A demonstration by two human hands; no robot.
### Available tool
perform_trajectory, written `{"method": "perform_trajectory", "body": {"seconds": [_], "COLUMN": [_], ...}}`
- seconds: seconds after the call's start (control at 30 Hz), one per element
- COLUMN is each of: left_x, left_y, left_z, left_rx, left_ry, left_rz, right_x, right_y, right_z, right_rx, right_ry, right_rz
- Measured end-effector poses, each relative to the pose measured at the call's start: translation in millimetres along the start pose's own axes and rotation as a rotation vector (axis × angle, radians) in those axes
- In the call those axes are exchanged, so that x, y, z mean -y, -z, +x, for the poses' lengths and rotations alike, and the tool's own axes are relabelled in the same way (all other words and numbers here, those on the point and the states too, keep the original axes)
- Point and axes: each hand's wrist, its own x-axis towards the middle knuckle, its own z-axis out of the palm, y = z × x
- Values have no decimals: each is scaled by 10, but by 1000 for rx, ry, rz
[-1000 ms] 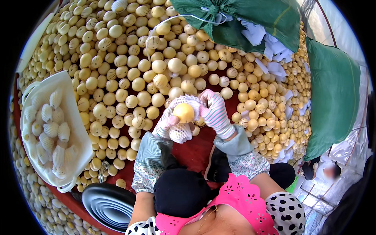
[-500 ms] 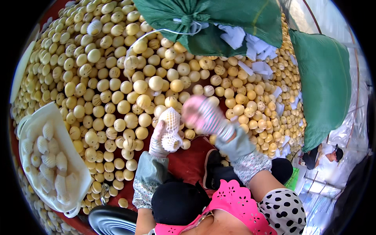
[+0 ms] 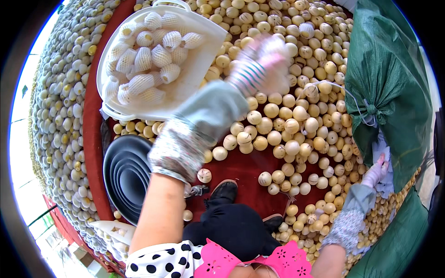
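Note:
My left hand (image 3: 264,67), in a striped glove, is smeared by motion above the heap of yellow, purple-streaked pepino melons (image 3: 292,147). It is just right of a white tub (image 3: 194,90); whether it holds anything is unclear. Inside the tub lie several pepinos in white foam nets (image 3: 161,56). Far to the right, my right hand (image 3: 376,172), also gloved, has its fingers closed on white foam nets (image 3: 385,183). These spill from the mouth of a tied green sack (image 3: 387,69).
Black nested basins (image 3: 127,178) stand at the left on red cloth (image 3: 245,173). Beyond a red strip, a large heap of net-wrapped fruit (image 3: 65,125) fills the far left. Loose pepinos surround my shoes (image 3: 225,191). More green sacking (image 3: 403,241) lies at lower right.
The view has swung left. My left hand held a netted pepino and has moved toward the tub, now blurred. My right hand has gone from beside that fruit to the foam nets.

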Motion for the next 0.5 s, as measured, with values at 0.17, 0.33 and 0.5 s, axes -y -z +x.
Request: {"method": "perform_trajectory", "body": {"seconds": [0.17, 0.33, 0.5], "left_x": [-888, -1295, -1173], "left_y": [1186, 2160, 1735], "left_z": [579, 809, 735], "left_rx": [-364, -582, -661], "left_ry": [-958, -448, -478], "left_rz": [1289, 2026, 2133], "right_x": [-14, 681, 1119], "right_y": [330, 271, 474], "right_z": [-665, -1784, -2316], "right_rx": [243, 445, 982], "right_ry": [-43, 302, -178], "right_rz": [354, 551, 885]}}
